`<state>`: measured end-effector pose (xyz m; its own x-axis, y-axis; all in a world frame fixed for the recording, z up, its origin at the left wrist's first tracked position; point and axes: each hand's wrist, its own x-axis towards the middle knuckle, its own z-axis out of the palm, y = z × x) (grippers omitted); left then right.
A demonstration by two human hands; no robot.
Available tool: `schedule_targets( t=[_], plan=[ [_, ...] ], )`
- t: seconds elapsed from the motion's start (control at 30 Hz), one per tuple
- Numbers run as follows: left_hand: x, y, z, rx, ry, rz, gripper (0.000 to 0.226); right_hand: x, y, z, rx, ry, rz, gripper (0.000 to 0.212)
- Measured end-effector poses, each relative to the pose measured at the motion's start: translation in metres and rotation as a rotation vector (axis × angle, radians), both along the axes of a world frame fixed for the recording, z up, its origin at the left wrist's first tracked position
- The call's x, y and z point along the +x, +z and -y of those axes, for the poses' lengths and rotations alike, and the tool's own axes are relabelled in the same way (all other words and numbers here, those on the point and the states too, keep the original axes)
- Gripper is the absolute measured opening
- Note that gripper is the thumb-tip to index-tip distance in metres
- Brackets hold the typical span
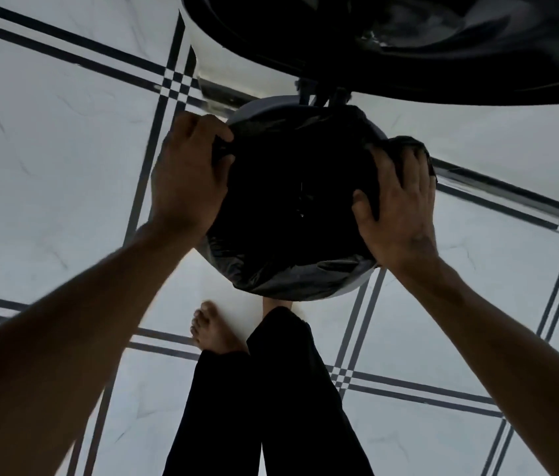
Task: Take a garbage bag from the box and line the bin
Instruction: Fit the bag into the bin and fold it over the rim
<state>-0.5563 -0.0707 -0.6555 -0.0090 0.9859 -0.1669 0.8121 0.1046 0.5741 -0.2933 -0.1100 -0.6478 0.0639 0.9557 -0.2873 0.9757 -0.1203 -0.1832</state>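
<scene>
- Black, glossy plastic garbage bag (292, 201) sits in the mouth of a round, pale grey bin (362, 285); its edge is folded outward over the rim on the near side, between the two hands.
- Bin stands on the floor directly in front of the person's feet; only slivers of its pale rim show, one at the far-left edge just beyond the left grip, one at the near-right edge just below the right hand.
- Left hand (189, 173): fingers curled, thumb and fingers pinching a fold of the bag's edge at the bin's left rim. Closed on the bag.
- Right hand (398, 207): fingers spread and laid flat over a bunched piece of bag at the right rim, pressing it against the bin's side. Whether any film is actually pinched underneath, cannot tell.
- Bag interior between the grips reads as plain dark; no detail resolvable.
- Below the grips: black trouser legs (271, 389), one bare foot (211, 329) on the floor.
- Floor: white marble-look tiles (48, 149) with dark double-line borders.
- Beyond the grips, top of frame: large dark round object (408, 46), not identifiable.
</scene>
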Motion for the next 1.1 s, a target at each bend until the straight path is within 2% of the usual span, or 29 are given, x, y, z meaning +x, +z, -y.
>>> schedule_targets(
  t=[0.07,0.27,0.5,0.57,0.63,0.73,0.8,0.83,0.93,1.03,1.1],
  plan=[
    [-0.01,-0.002,-0.007,0.023,-0.039,-0.004,0.016,0.009,-0.006,-0.009,0.028,-0.056,-0.08,0.063],
    [-0.02,-0.013,-0.03,0.038,-0.071,0.053,0.017,0.023,-0.025,-0.036,-0.026,-0.072,-0.072,0.061],
    [-0.003,-0.014,-0.067,0.048,0.051,0.069,0.033,0.022,-0.038,-0.062,-0.059,-0.16,-0.229,0.065],
    [-0.001,-0.013,-0.074,-0.021,0.063,0.062,0.033,0.019,-0.034,-0.065,-0.037,-0.142,-0.304,0.059],
    [0.001,-0.014,-0.076,-0.099,0.073,0.032,0.031,0.016,-0.028,-0.066,-0.086,-0.249,-0.367,0.061],
    [0.002,-0.014,-0.069,-0.286,0.089,0.079,0.027,0.021,-0.024,-0.059,-0.314,-0.506,-0.425,0.092],
    [-0.002,-0.014,-0.06,-0.488,0.173,0.26,0.028,0.027,-0.022,-0.051,-0.4,-0.561,-0.507,0.105],
    [-0.005,-0.012,-0.054,-0.571,0.241,0.349,0.031,0.031,-0.021,-0.046,-0.411,-0.575,-0.541,0.102],
    [-0.015,-0.01,-0.027,-0.672,0.463,0.543,0.035,0.038,-0.013,-0.024,-0.381,-0.593,-0.645,0.067],
    [-0.017,-0.004,0.008,-0.646,0.627,0.659,0.024,0.041,-0.01,0.001,-0.287,-0.66,-0.67,0.052],
    [-0.014,0.003,0.034,-0.595,0.629,0.731,0.024,0.038,-0.01,0.016,-0.182,-0.709,-0.682,0.041]
  ],
)
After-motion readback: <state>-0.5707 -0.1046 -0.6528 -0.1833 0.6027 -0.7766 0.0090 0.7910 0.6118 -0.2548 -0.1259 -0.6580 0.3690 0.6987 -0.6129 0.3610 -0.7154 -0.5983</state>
